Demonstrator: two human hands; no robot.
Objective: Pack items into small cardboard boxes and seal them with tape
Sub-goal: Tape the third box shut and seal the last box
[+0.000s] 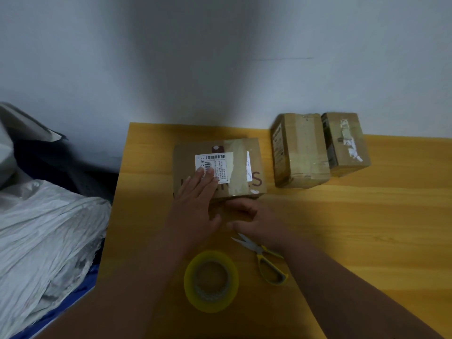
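Three boxes (300, 148) on wooden table (354, 216).

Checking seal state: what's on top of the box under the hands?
On the box: a white barcode label, a clear tape strip, and the left hand pressing flat. Printing is partly covered. Right hand is at the front face; contents hidden.

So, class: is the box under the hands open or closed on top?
Closed. The box shows a flat top with a label; the left hand lies on it, and no flaps stand up.
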